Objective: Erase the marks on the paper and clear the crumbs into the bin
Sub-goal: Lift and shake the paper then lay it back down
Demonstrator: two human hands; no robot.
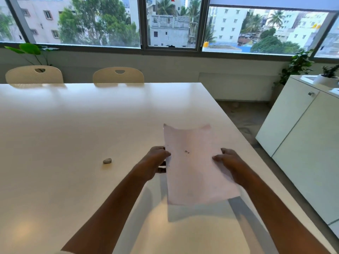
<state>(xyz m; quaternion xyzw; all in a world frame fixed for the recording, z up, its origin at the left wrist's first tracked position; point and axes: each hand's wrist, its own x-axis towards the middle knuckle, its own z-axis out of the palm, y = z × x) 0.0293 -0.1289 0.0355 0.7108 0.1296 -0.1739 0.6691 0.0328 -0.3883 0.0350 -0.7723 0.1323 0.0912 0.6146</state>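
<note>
White table (73, 125), left hand (156, 162), right hand (229, 162) apparently pinching paper (192, 171)

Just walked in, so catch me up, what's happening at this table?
A person holds a sheet of paper by its two side edges, left hand and right hand, lifted off the white table and sagging slightly. A few dark crumbs sit near its middle. The eraser lies on the table to the left. No bin is in view.

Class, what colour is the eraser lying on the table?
Grey, slightly streaked. The eraser shows best in the head view, left of the paper.
</note>
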